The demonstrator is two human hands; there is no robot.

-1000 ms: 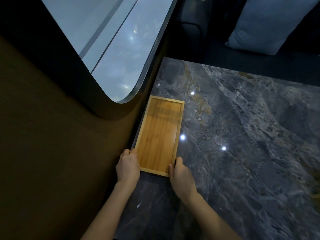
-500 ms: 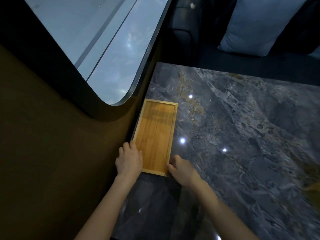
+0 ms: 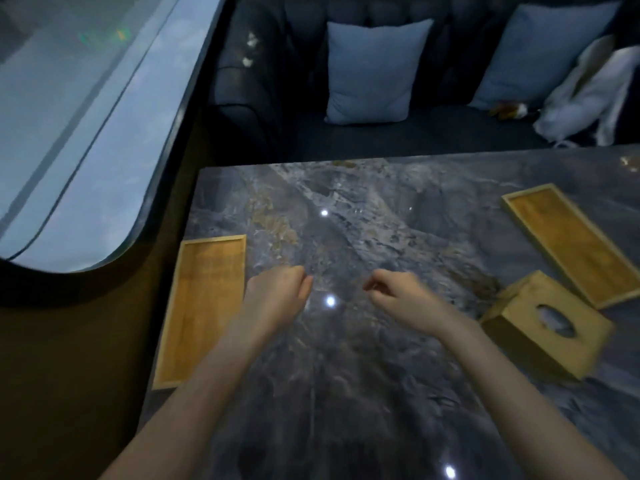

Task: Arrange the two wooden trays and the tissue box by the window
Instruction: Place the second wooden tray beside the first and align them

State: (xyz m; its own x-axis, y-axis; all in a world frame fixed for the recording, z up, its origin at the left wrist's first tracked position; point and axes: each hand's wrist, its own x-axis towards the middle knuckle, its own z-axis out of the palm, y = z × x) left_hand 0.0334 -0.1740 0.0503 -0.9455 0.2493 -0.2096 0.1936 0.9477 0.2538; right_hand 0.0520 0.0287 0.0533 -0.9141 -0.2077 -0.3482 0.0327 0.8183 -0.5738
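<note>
One wooden tray (image 3: 202, 306) lies lengthwise along the left edge of the marble table (image 3: 363, 209), under the window (image 3: 79, 133). A second wooden tray (image 3: 571, 244) lies at an angle on the right side of the table. The wooden tissue box (image 3: 543, 323), with an oval slot on top, sits just in front of that tray. My left hand (image 3: 277, 294) hovers over the table just right of the first tray, fingers loosely curled, holding nothing. My right hand (image 3: 394, 294) hovers mid-table, left of the tissue box, also loosely curled and free of anything.
A dark sofa (image 3: 398, 140) runs behind the table with two blue cushions (image 3: 374, 71) and a white garment (image 3: 588, 95) at the right. A dark wall panel (image 3: 69, 358) borders the table's left edge.
Both hands have let go of the left tray and moved right over the table. The view has swung right, bringing the second tray and the tissue box into sight.
</note>
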